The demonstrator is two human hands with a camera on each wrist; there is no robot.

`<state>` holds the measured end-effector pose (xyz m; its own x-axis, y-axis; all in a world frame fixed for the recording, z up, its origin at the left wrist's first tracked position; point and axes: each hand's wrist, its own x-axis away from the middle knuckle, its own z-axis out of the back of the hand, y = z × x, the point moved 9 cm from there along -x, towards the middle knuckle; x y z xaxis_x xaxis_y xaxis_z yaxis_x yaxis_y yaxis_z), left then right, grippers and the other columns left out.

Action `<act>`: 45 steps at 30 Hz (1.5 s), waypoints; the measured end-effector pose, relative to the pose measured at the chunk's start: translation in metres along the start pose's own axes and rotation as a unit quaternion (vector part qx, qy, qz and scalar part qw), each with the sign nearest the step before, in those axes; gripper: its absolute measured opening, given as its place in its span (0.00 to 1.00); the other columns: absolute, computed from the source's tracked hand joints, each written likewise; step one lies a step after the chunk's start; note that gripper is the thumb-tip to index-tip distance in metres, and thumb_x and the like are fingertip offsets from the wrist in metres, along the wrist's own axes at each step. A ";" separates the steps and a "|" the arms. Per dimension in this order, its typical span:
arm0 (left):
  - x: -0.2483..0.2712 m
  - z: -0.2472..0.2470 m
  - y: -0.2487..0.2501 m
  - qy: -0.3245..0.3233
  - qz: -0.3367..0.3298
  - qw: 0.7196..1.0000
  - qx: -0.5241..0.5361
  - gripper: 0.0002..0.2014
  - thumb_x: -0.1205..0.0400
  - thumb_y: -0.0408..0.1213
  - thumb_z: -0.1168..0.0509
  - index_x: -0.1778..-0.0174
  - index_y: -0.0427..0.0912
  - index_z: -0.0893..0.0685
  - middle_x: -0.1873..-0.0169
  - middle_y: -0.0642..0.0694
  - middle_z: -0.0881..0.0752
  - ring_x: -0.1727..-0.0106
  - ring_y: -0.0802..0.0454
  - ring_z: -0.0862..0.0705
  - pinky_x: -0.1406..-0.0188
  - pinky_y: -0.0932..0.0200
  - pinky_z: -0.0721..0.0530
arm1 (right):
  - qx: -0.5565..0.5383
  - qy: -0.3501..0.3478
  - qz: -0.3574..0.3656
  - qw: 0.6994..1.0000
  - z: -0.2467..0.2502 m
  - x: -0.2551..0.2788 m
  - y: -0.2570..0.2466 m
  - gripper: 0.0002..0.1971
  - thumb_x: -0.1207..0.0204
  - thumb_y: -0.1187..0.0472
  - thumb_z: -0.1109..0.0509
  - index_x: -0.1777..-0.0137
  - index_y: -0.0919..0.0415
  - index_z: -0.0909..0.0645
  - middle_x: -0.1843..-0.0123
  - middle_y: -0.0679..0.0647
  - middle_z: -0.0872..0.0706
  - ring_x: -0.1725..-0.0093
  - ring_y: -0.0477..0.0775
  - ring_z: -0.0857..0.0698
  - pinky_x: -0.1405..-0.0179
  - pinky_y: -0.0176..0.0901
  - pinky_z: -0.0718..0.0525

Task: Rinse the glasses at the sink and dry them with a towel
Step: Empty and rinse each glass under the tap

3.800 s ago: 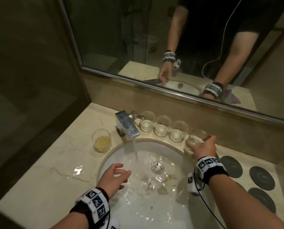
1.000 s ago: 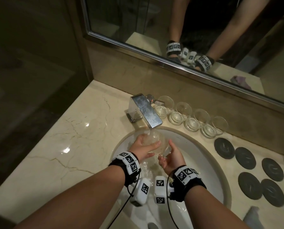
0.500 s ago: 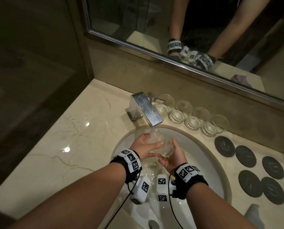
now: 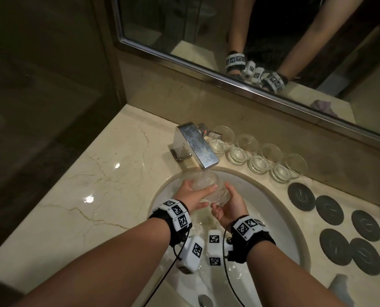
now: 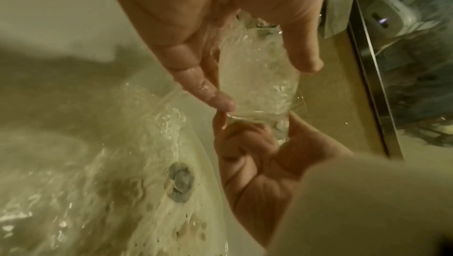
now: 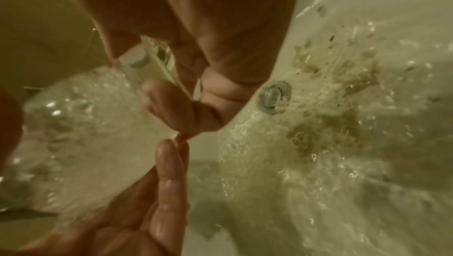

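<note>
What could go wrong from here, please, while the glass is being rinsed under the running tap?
1. The glass is wet and tilted under the tap; the left hand and right hand have wet fingers, so the grip might slip and drop it into the sink.
2. The row of glasses stands close behind the tap; a lifted elbow or hand could knock one.
3. Splashing water may reach the wrist cameras hanging over the basin.

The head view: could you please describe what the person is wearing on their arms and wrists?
Both forearms are bare. Each wrist has a black band carrying white square tiles printed with black fiducial markers. A white boxy camera unit, also marker-tagged, hangs under each wrist, with a thin black cable trailing.
</note>
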<state>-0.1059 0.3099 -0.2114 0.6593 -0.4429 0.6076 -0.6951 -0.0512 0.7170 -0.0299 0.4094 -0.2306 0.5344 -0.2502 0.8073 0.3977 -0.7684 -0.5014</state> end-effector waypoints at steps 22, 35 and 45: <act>0.021 0.003 -0.022 0.015 0.088 0.990 -0.109 0.33 0.26 0.53 0.25 0.30 0.38 0.26 0.44 0.41 0.16 0.48 0.47 0.14 0.60 0.57 0.12 | 0.450 0.246 0.296 0.806 0.038 0.096 -0.110 0.33 0.38 0.39 0.20 0.34 0.51 0.19 0.39 0.53 0.17 0.38 0.57 0.18 0.37 0.49 0.20; 0.072 -0.081 -0.014 -0.099 0.096 0.987 -0.080 0.18 0.16 0.52 0.37 0.42 0.38 0.21 0.51 0.39 0.14 0.57 0.45 0.14 0.51 0.50 0.13 | 0.671 0.283 0.408 0.551 -0.026 0.254 -0.171 0.34 0.36 0.40 0.21 0.28 0.43 0.24 0.47 0.49 0.29 0.55 0.44 0.27 0.54 0.36 0.26; 0.095 -0.086 -0.010 -0.131 0.101 0.986 -0.034 0.26 0.17 0.59 0.41 0.44 0.36 0.20 0.51 0.38 0.13 0.57 0.43 0.14 0.60 0.53 0.15 | 0.671 0.254 0.429 0.550 -0.038 0.267 -0.151 0.31 0.31 0.40 0.25 0.28 0.44 0.26 0.43 0.47 0.24 0.51 0.45 0.22 0.47 0.41 0.19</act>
<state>-0.0113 0.3449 -0.1315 0.4065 -0.6548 0.6372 -0.7782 0.1172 0.6169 0.0247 0.4360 0.0723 0.8129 -0.5750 -0.0929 0.5355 0.8005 -0.2690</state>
